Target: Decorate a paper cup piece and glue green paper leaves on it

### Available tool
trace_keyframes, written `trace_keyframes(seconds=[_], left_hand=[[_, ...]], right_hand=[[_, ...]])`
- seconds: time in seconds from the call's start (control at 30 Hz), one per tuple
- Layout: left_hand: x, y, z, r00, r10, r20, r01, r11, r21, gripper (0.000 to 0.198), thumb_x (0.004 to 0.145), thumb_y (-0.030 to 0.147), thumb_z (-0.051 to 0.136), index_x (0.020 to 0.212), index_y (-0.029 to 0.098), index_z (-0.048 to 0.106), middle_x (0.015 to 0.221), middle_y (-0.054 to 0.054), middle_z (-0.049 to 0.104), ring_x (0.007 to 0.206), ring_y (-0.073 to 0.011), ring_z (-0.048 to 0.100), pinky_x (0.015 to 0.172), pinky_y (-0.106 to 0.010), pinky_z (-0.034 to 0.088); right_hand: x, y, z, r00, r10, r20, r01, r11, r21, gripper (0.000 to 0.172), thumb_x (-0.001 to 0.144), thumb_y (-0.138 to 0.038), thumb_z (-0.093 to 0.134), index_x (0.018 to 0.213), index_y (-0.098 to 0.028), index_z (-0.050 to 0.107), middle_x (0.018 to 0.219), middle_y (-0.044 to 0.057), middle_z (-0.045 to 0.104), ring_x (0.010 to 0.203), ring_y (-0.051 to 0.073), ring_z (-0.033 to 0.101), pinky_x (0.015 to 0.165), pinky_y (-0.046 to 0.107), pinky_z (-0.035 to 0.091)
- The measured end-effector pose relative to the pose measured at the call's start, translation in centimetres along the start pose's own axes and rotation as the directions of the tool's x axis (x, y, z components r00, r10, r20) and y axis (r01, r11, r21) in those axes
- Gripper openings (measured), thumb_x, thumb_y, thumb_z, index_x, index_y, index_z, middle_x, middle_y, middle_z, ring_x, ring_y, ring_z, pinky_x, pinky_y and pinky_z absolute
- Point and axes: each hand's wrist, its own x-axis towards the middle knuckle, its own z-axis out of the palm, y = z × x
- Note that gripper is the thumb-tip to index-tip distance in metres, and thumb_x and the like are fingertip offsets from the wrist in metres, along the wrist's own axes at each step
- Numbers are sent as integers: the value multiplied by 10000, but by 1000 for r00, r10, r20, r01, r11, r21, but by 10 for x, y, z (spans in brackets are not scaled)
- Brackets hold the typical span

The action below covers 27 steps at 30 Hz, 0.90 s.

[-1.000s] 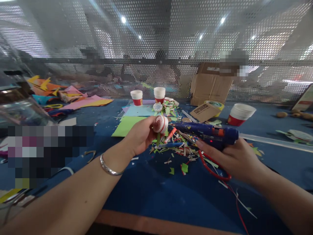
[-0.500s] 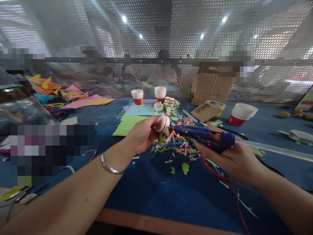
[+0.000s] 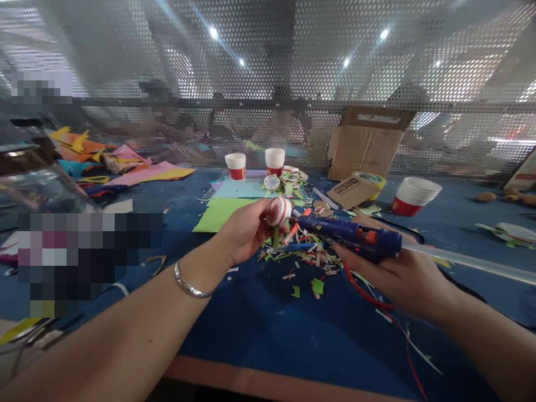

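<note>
My left hand (image 3: 247,230) is closed round a cut-down paper cup (image 3: 280,212), white with a red band and a reddish pattern on its round face. A green paper strip (image 3: 276,237) hangs below it. My right hand (image 3: 406,279) grips a blue hot glue gun (image 3: 335,229), its nozzle at the cup's right side; whether it touches, I cannot tell. From the gun's rear a long clear glue stick (image 3: 469,261) runs to the right. Paper scraps (image 3: 318,259) lie beneath both hands on the blue table (image 3: 251,324).
Stacked paper cups (image 3: 235,166) stand at the back, more cups (image 3: 414,195) at the right. Behind are an open cardboard box (image 3: 366,148) and a tape roll (image 3: 379,181). Green paper (image 3: 215,215) lies left of centre, coloured sheets (image 3: 146,173) farther left. A red cord (image 3: 364,296) hangs below the gun.
Almost nothing differs. Both hands, the cup and the glue gun hold nearly the same positions.
</note>
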Motion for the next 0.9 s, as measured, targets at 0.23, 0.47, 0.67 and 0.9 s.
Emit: trace_keyframes(seconds=[0.23,0.47,0.67,0.9], left_hand=[[0,0,1,1000,-15,-16,14,1000,-15,258,860,134,497,638,123,628,598,-28,536,536,-106,538,520,-222,501],[0,-1,0,1000,-12,-4,12,1000,-9,247,858,136,492,640,131,608,606,-20,529,544,-108,540,528,-229,500],[1,-1,-2,1000,-17,6,17,1000,-2,267,854,158,502,590,151,540,613,-29,549,540,-105,540,539,-234,498],[0,0,-2,999,-28,36,27,1000,6,287,838,152,507,552,160,497,605,-32,537,538,-111,550,520,-224,496]], right_hand=[[1,-3,-2,999,-39,-15,39,999,-6,142,992,-270,562,859,-223,578,841,28,659,748,196,638,668,323,506],[1,-4,-3,998,-48,-33,47,999,-16,170,989,-267,569,825,-229,543,770,12,608,693,188,610,617,315,491],[2,-5,-3,997,-71,-39,70,997,-43,201,993,-263,558,797,-227,530,761,16,596,687,187,601,621,316,494],[3,-4,-1,998,-52,-35,51,998,-37,225,995,-273,555,774,-228,546,794,40,636,721,202,637,610,314,487]])
